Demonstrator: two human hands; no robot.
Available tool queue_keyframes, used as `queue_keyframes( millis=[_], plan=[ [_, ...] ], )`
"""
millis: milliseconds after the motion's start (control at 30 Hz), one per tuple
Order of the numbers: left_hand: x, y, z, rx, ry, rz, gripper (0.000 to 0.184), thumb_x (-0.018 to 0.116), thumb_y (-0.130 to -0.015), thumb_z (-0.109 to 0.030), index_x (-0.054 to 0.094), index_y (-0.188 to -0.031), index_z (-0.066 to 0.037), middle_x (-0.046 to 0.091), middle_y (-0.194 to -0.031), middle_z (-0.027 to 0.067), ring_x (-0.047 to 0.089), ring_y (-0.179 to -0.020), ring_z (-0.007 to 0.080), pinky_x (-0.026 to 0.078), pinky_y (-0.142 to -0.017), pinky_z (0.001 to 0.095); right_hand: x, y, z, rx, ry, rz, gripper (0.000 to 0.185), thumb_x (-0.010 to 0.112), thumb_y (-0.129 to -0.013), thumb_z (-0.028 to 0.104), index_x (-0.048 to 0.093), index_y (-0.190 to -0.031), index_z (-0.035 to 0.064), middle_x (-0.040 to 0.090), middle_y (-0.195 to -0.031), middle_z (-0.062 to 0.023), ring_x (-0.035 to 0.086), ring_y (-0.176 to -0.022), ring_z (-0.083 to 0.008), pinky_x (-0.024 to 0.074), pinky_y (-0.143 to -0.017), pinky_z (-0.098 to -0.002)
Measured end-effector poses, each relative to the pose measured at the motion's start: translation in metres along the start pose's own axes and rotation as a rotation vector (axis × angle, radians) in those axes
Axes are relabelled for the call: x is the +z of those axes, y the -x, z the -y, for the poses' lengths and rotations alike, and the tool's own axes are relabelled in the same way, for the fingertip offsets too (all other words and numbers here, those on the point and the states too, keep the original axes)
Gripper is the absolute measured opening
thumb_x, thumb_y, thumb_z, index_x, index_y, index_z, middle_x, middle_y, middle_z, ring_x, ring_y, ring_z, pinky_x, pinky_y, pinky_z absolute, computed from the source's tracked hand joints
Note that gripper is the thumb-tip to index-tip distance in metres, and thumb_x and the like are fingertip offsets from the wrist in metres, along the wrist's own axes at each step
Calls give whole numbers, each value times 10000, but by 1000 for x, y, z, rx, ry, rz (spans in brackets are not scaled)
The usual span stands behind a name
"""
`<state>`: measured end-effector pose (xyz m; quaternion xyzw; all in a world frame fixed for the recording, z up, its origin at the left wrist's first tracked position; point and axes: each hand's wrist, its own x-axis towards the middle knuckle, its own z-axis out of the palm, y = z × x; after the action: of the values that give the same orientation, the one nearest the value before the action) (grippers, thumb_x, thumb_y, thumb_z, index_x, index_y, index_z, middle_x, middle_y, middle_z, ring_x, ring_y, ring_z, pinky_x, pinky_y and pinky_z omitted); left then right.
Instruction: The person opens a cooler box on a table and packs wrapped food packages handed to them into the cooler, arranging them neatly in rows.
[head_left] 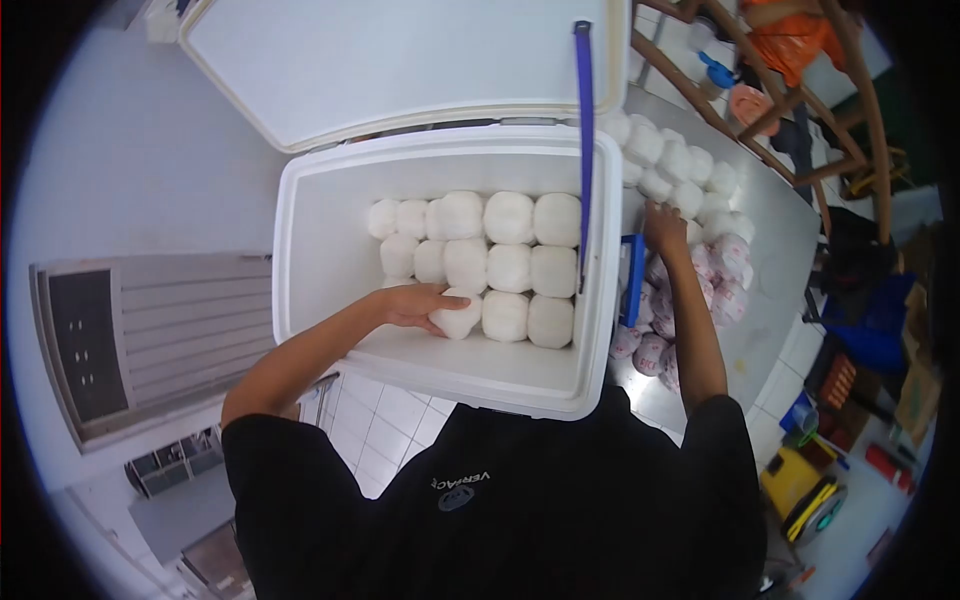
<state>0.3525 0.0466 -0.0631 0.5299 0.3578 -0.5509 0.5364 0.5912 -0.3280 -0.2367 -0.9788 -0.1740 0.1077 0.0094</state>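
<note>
Inside the white cooler box, rounded white packs stand in rows. My left hand is closed around one white pack at the end of the row nearest me. To the right of the cooler, my right hand reaches into a pile on the metal table. It is against the white packs there, its fingertips hidden from view, so whether it grips one cannot be told. Beside and below that hand lie similar round packs with red print; the lettering on one appears to read "RICE".
The cooler's lid is raised at the back. A blue strap hangs over the cooler's right side, near a blue latch. Brown wooden framing stands behind the table. A yellow-and-black item is on the floor at right.
</note>
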Motion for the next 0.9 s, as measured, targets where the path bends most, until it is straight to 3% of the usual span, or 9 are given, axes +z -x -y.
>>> queue_keyframes(
  millis=[167, 367, 433, 600, 667, 767, 833, 867, 900],
  plan=[
    [-8, -22, 32, 360, 111, 53, 707, 695, -882, -365, 349, -1428, -79, 510, -1320, 107, 554, -1169, 242, 493, -998, 373, 39, -4, 6, 19, 175, -38, 341, 596, -831, 204, 560, -1160, 124, 533, -1208, -249, 531, -1090, -464, 446, -885, -530],
    [17, 27, -23, 151, -534, -78, 774, 733, -844, -377, 347, -1407, -12, 488, -1333, 186, 591, -1095, 243, 527, -916, 365, 3, 4, -8, -126, 109, -146, 335, 649, -786, 146, 557, -1109, 128, 598, -1001, -204, 593, -984, -438, 501, -823, -494],
    [16, 13, -3, 273, -485, -116, 769, 735, -838, -387, 363, -1387, 4, 523, -1277, 195, 610, -1057, 255, 530, -889, 382, -24, -2, -16, -101, -355, 160, 516, 719, -741, 165, 526, -1216, 106, 566, -1162, -249, 573, -1076, -397, 462, -925, -451],
    [-6, -15, 16, 420, -698, -107, 725, 702, -840, -457, 452, -1307, 39, 626, -1064, 196, 661, -933, 301, 530, -819, 412, -151, 52, -2, -29, -1158, -96, 682, 761, -735, 227, 472, -1334, 80, 555, -1217, -141, 565, -1066, -245, 469, -908, -352],
    [0, -12, 1, 290, -1372, -334, 722, 661, -845, -524, 506, -1272, 36, 656, -955, 193, 668, -885, 314, 527, -795, 387, -223, 89, 35, -49, -1390, -212, 667, 749, -733, 201, 483, -1334, 85, 539, -1234, -102, 557, -1072, -218, 465, -915, -343],
    [41, 61, -53, 157, -1569, -371, 698, 602, -870, -561, 543, -1259, 15, 662, -965, 207, 661, -838, 309, 523, -744, 365, -289, 126, 79, -449, -1321, -215, 694, 759, -703, 139, 478, -1336, 84, 522, -1250, -116, 550, -1091, -232, 460, -933, -360],
    [53, 120, -89, 429, -910, -228, 735, 601, -892, -536, 446, -1360, 9, 612, -1203, 178, 636, -1033, 308, 499, -886, 423, -309, 150, 133, -560, -998, -206, 737, 790, -695, 161, 464, -1351, 82, 501, -1275, -149, 511, -1166, -299, 445, -969, -380],
    [58, 128, -89, 444, -923, -226, 735, 601, -892, -536, 446, -1360, 9, 612, -1203, 178, 636, -1033, 308, 499, -886, 423, -317, 158, 165, -569, -714, -261, 754, 805, -695, 178, 459, -1359, 86, 494, -1283, -166, 481, -1216, -339, 428, -997, -387],
    [65, 136, -82, 755, -503, -169, 637, 618, -910, -436, 461, -1347, 0, 610, -1210, 146, 635, -1036, 278, 503, -888, 409, -311, 159, 183, -583, -707, -269, 765, 834, -687, 198, 472, -1353, 97, 469, -1291, -172, 461, -1198, -379, 433, -983, -413]
  ],
)
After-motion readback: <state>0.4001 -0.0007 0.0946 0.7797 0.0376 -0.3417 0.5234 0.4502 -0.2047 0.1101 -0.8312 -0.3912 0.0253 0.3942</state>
